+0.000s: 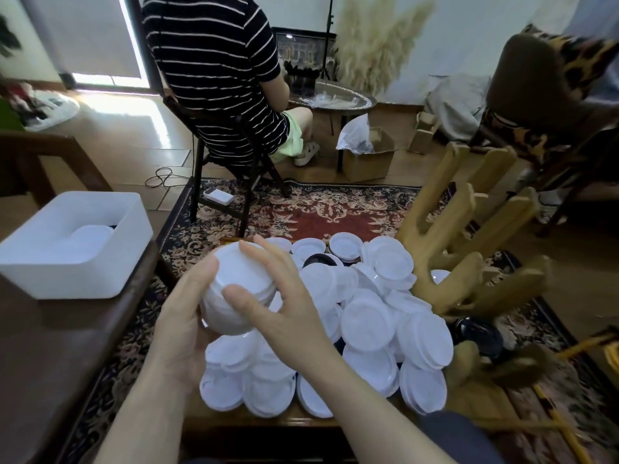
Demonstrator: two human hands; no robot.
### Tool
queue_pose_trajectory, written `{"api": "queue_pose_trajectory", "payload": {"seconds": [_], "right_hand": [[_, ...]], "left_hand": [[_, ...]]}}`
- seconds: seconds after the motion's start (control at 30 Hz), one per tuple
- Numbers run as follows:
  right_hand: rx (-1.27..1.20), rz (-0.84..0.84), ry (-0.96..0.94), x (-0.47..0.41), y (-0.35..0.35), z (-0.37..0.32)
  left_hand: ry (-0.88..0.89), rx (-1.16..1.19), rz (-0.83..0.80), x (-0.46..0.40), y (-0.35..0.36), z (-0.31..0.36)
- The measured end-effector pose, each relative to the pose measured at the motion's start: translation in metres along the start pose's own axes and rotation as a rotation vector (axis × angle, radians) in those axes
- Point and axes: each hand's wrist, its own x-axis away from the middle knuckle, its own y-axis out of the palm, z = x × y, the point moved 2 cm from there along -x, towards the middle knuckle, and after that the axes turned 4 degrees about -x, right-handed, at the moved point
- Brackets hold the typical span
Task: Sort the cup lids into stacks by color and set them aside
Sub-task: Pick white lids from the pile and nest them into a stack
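Head view looks down on both hands meeting at the centre of the frame, above a heap of lids; the left hand (181, 316) cups a stack of white lids (234, 289) from the left and beneath, its fingers curled round the stack's edge; the right hand (278, 296) lies over the stack's right side, thumb pressed on the flat top face and fingers wrapped round the far rim, so both hands grip the same stack, which is tilted toward the camera. Below and to the right of the hands, the loose pile of white lids (368, 316) spreads across a low wooden table (301, 420), overlapping at all angles; a black lid (318, 261) shows among them near the pile's upper edge, and another dark lid (479, 333) lies at the pile's right side. At the left of the frame a white bin (110, 262) sits on a dark surface, with white lids inside it. A patterned rug (318, 209) covers the floor beyond; a person in a striped shirt (214, 68) sits on a chair at the upper centre.
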Motion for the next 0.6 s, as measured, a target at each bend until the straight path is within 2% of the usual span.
{"api": "queue_pose_trajectory", "payload": {"seconds": [0.1,0.2,0.4,0.6], "right_hand": [[-0.223,-0.003,0.125,0.013,0.014,-0.005],[-0.352,-0.012,0.264,0.025,0.031,-0.003],[-0.355,-0.049,0.356,0.044,0.062,0.000],[-0.397,-0.015,0.471,0.043,0.071,0.005]], "left_hand": [[0.041,-0.032,0.024,0.017,-0.012,0.007],[0.007,0.009,0.047,0.033,-0.023,0.004],[-0.025,0.107,0.092,0.060,-0.035,0.000],[-0.001,-0.007,0.129,0.068,-0.047,-0.002]]}}
